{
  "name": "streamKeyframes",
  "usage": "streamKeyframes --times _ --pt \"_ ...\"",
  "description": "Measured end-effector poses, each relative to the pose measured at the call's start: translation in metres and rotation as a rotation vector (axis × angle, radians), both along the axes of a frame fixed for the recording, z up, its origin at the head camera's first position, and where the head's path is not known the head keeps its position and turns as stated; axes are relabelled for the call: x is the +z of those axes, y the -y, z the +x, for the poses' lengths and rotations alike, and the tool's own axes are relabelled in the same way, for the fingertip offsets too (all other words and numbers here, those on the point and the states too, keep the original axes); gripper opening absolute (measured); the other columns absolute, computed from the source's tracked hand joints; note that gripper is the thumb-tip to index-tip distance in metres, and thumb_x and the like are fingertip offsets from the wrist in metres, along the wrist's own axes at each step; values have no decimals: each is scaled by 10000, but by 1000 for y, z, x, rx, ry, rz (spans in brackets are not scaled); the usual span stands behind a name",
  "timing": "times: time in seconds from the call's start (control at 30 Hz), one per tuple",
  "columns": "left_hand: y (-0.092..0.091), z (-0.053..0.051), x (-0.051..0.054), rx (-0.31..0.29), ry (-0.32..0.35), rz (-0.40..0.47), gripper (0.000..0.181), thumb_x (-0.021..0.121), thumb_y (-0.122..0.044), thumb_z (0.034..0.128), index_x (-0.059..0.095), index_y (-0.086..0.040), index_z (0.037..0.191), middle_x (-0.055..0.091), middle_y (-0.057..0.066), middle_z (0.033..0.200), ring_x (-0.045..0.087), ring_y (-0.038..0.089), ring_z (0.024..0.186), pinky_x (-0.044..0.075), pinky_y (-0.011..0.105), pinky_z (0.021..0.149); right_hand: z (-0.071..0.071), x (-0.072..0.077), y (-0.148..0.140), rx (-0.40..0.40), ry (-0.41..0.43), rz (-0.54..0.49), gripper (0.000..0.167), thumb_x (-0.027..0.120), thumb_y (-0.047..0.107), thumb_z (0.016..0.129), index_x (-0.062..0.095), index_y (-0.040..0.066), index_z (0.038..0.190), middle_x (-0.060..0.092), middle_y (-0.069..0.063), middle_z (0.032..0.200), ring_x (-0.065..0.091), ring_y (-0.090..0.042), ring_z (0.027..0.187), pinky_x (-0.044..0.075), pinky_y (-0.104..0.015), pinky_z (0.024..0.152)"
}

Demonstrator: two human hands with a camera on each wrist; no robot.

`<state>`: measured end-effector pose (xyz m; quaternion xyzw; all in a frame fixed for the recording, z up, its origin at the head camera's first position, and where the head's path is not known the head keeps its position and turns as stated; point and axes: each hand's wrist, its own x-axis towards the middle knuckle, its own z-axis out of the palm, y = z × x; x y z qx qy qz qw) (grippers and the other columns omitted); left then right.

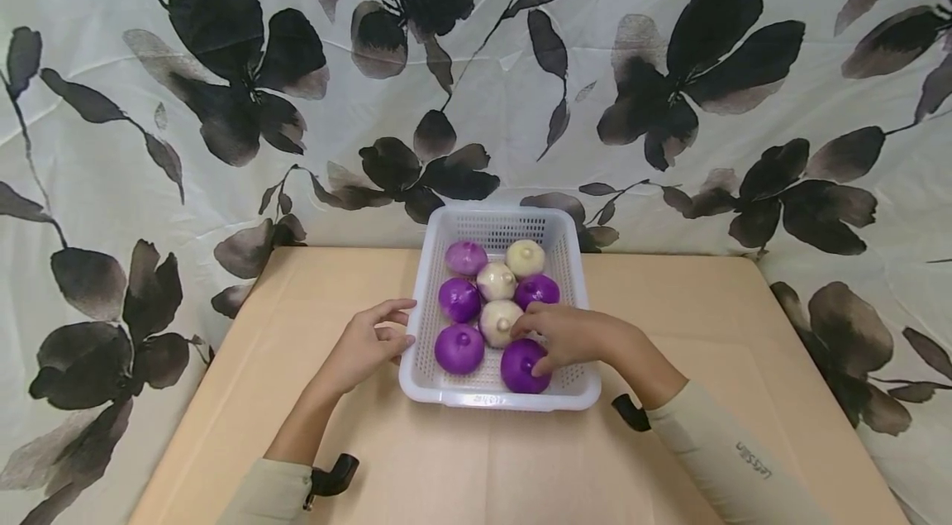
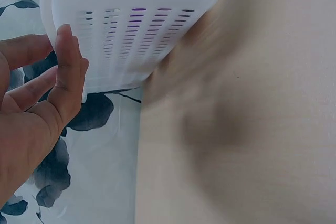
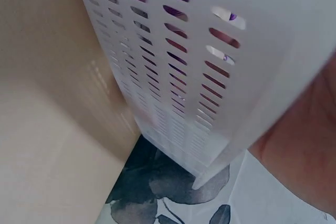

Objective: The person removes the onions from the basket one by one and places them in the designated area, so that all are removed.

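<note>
While your left hand (image 1: 373,345) rested with loose fingers on the left rim of the basket (image 1: 421,277), your right hand (image 1: 574,335) (the nearer) gripped the front-right purple onion (image 1: 519,368), which lay leftward beneath its fingers.

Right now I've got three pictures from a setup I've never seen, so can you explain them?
No machine here, just a person's bare left hand and right hand. The wide picture comes from a camera worn on the head, the other two from a camera on each wrist. On the table sits a white plastic basket holding eight onions, five purple and three white. The left hand rests its fingers against the basket's side. The right hand is inside and seems to grip the front-right purple onion.
</note>
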<state>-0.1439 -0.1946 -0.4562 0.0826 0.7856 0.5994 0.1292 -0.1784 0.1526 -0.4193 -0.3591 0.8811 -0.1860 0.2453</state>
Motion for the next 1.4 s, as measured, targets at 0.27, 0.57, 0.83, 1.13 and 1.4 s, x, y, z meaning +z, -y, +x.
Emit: streamKeyframes --times 0.27,0.57,0.83,1.13,1.4 --pt "0 1 -2 -5 7 0 601 675 49 908 497 29 1482 573 301 1233 737 233 874 660 346 656 4 -8 5 -18 -20 105 582 906 233 758 681 194 1293 583 -19 1128 598 -155 1029 561 -375 978" --pt "3 4 -3 -11 24 12 612 676 50 912 480 40 1491 557 321 1238 743 263 901 660 347 657 7 -16 15 -18 -7 137 619 930 202 728 656 236 1282 679 16 1110 632 -150 1044 551 -363 998" --pt "2 2 -4 -21 23 27 621 663 65 912 464 45 1501 553 323 1240 744 245 884 659 346 653 9 -22 20 6 -11 176 762 941 164 703 607 259 1382 678 9 1137 616 -114 1013 545 -336 1004" --pt "0 -2 0 -33 13 35 624 665 69 915 457 53 1503 544 337 1234 746 260 894 659 343 653 8 -21 21 6 12 188 783 946 148 698 583 268 1382 671 -10 1150 608 -115 966 561 -298 919" --pt "0 -3 1 -42 8 29 628 665 73 914 454 57 1505 556 324 1224 746 236 875 660 348 651 7 -15 18 -5 44 154 799 935 140 715 567 262 1414 645 10 1233 595 -113 1073 533 -319 1035"
